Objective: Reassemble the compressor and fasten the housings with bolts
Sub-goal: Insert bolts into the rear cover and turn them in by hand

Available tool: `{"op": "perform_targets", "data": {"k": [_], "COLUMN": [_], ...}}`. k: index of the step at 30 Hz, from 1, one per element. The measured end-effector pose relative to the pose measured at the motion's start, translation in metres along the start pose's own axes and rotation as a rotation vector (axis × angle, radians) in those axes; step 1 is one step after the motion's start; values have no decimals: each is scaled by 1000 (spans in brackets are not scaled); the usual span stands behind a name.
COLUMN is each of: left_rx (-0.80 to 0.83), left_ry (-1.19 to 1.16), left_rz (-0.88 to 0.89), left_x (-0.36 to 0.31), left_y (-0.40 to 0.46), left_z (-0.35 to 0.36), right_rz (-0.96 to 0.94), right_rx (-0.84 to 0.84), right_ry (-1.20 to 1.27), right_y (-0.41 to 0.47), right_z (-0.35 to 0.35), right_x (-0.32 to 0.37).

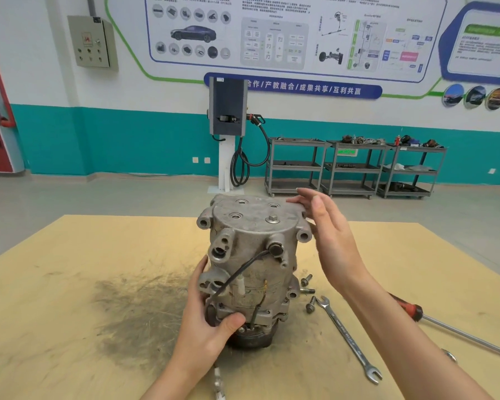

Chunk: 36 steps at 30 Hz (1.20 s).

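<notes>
Now, keep your left hand (205, 319) curled round the lower body of the compressor (251, 269), thumb pressed on its front, while it stands near the middle of the surface (70, 284). Its long axis runs upright, pulley end down and ported end cap up. Your right hand (326, 235), fingers straight and apart, touches the cap's far rim; square that housing before reaching for the bolts (308, 293) and wrench (348, 339) lying just right.

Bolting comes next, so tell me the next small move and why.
Probably take the right hand off the compressor top and pick up a loose bolt; the left hand already grips the lower housing, and one bolt head shows on top.
</notes>
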<state>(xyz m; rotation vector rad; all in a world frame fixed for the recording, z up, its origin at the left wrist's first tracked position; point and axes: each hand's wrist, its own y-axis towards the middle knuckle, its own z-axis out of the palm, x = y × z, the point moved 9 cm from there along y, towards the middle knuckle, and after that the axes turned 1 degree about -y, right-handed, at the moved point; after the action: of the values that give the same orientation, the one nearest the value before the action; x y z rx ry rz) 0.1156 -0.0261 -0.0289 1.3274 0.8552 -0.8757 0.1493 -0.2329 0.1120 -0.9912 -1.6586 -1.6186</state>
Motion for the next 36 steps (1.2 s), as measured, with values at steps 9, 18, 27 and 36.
{"op": "perform_targets", "data": {"k": [9, 18, 27, 36], "left_rx": [139, 132, -43, -67], "left_ry": [151, 135, 143, 117], "left_rz": [-161, -77, -58, 36], "left_x": [9, -21, 1, -1], "left_y": [20, 15, -3, 2], "left_z": [-55, -25, 10, 8], "right_rz": [-348, 162, 10, -35], "right_rx": [-131, 360, 548, 213], "right_ry": [-230, -1061, -1411, -1076], "right_y": [-71, -46, -67, -51], "right_z": [-28, -33, -15, -23], "right_x": [42, -87, -131, -89]}}
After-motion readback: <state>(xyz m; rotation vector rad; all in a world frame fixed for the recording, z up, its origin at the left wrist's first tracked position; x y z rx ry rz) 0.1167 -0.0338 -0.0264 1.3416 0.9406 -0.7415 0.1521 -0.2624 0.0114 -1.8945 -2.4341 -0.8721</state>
